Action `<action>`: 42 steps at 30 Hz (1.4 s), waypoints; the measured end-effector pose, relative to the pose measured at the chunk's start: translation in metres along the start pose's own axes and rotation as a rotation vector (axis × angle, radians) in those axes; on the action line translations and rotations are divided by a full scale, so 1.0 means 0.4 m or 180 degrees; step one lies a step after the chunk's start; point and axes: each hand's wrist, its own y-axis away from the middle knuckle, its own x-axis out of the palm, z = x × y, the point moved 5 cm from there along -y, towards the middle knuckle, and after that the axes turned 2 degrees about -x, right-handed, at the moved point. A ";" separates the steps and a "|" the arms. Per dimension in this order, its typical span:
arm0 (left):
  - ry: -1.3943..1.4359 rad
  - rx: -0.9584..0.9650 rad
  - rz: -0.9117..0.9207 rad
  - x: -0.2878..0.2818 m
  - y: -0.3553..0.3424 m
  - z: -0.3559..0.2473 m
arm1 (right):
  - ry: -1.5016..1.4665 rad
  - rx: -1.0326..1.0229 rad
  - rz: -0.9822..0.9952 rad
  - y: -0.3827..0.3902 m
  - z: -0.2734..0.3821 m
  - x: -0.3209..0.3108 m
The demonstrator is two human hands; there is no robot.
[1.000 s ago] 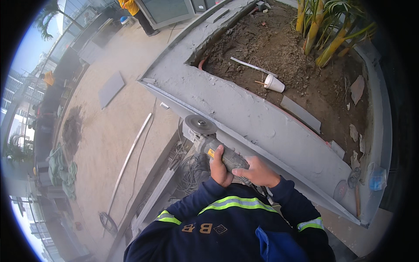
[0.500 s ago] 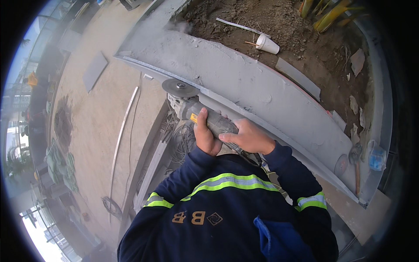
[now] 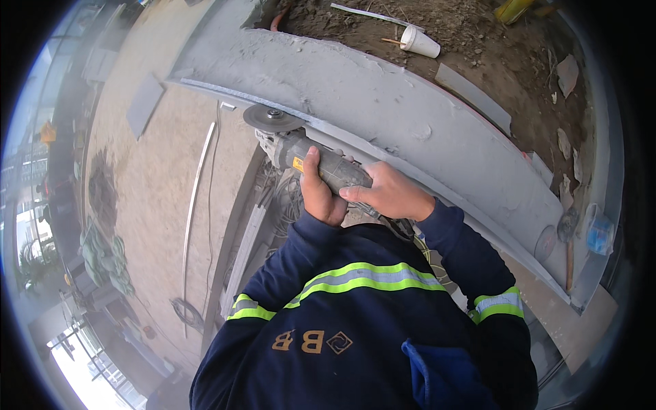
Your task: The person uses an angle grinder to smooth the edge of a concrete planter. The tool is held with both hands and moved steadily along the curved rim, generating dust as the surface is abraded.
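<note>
Both my hands hold a dusty grey angle grinder (image 3: 335, 171) crosswise in front of me. My left hand (image 3: 321, 190) wraps the body near the gear head, thumb on top. Farther back, my right hand (image 3: 396, 191) grips the rear handle, with the cord trailing beneath it. The dark cutting disc (image 3: 273, 118) lies flat at the left end, its edge at the front lip of a grey slab (image 3: 287, 75). Whether the disc touches the slab or spins, I cannot tell. A pale cut edge strip (image 3: 239, 94) runs along the slab beside the disc.
Behind the slab, a soil bed (image 3: 492, 75) holds a white foam cup (image 3: 419, 42) and broken tile pieces. A hammer (image 3: 568, 246) and a blue-labelled bottle (image 3: 600, 236) rest at the right end. A long pale strip (image 3: 198, 219), a grey tile (image 3: 144, 107) and cables (image 3: 188, 313) lie on the left floor.
The view has shifted slightly, and the grinder with both hands sits a little higher and farther left. The haze of dust at the slab's far left corner has thinned. Both grips look the same.
</note>
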 end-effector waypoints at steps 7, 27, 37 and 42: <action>-0.0048 0.0021 0.0139 0.014 0.070 0.033 | 0.0211 0.0317 0.0092 0.084 0.034 -0.012; -0.0026 -0.0007 0.0021 0.022 0.065 0.035 | 0.0001 0.0391 0.0134 0.075 0.052 -0.014; -0.0097 -0.0035 0.0162 0.003 0.074 0.054 | 0.0165 0.0287 0.0185 0.096 0.062 -0.025; -0.0060 0.0014 -0.0063 0.016 0.020 0.018 | 0.0090 0.0208 0.0116 0.023 -0.014 -0.013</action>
